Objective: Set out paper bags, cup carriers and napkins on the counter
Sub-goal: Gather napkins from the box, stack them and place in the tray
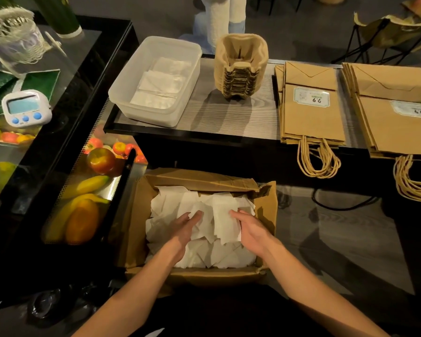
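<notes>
- left grip (184,231) and right grip (252,229) are both down in the cardboard box (269,207) below the table (229,117) edge. Fingers near straight, laid on loose napkins (225,222) from either side, neither plainly closed round any.
- Napkins lie crumpled and unstacked, so a lift squeezed between flat palms likely sheds sheets back into the box or onto the floor.
- Likely target is the plastic container (122,93) on the table, which already holds a few flat napkins. A messy bunch could overhang the rim or ruffle those.
- Stack of cup carriers (241,69) stands tall near the container; a forearm bump on the way up could tip it.
- paper bags (311,110) lie in two piles at the table's right with handles hanging over the edge. Snag risk low, well apart from the hands.
</notes>
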